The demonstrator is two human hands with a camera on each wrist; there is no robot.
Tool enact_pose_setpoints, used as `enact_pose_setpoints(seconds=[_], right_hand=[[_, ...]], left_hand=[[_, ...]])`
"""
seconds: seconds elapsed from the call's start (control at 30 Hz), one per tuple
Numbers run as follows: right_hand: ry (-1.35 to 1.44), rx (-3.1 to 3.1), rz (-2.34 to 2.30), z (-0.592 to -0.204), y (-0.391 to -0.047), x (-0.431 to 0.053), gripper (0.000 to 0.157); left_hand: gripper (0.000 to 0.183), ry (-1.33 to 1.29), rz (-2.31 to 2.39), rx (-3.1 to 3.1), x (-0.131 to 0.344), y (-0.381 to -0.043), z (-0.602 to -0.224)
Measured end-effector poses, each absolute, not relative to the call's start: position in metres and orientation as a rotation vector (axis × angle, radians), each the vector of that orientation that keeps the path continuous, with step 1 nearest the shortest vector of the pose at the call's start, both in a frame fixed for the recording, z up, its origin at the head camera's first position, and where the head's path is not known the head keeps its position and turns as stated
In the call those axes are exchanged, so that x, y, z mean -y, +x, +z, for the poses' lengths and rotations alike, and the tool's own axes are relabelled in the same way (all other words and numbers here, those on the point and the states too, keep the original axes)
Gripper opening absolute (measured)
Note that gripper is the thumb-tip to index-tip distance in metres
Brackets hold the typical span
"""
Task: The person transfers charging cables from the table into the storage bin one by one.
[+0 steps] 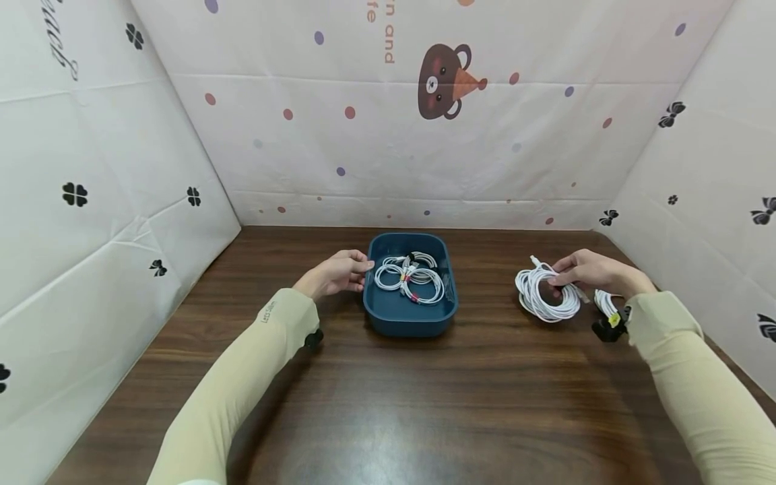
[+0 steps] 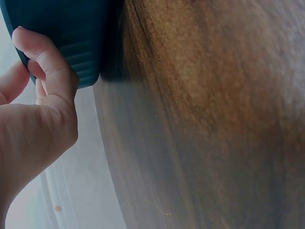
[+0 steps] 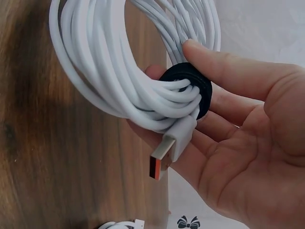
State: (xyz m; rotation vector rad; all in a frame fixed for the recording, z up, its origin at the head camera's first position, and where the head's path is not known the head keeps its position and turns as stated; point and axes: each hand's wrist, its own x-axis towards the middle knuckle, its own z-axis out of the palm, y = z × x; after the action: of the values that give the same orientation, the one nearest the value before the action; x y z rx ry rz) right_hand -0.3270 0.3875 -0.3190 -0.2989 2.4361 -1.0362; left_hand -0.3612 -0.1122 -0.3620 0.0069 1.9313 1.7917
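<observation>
A dark blue plastic bin (image 1: 411,327) stands on the table, with several coiled white cables (image 1: 427,298) tied in bundles inside it. At its left side, my left hand (image 1: 339,273) pinches the rim; the left wrist view shows the thumb against the outer wall (image 2: 78,57). Over to the right, my right hand (image 1: 597,271) holds a thick coil of white USB cable (image 1: 536,303). A black strap (image 3: 206,95) binds that coil, and its USB plug (image 3: 175,143) sticks out near the fingers.
Another white cable bundle (image 1: 605,303) with a yellow tag lies by the right wrist, partly hidden by the sleeve. The brown wooden table (image 1: 388,404) is bordered by printed white sheets at the back (image 1: 364,148) and both sides.
</observation>
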Motion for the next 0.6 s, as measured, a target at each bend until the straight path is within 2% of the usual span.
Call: enact_pose_setpoints(seconds=[0.33,0.6], right_hand=[[-0.298,-2.397,-1.106,-0.316,-0.333,-0.378,0.031],[-0.262,-2.404,-1.122,-0.311,-0.337,-0.368,0.035]], left_hand=[[0.011,0.027,1.788,-1.931,0.113,-0.363,-0.364],[0.011,0.019,1.796,-1.929,0.113,-0.363,-0.365]])
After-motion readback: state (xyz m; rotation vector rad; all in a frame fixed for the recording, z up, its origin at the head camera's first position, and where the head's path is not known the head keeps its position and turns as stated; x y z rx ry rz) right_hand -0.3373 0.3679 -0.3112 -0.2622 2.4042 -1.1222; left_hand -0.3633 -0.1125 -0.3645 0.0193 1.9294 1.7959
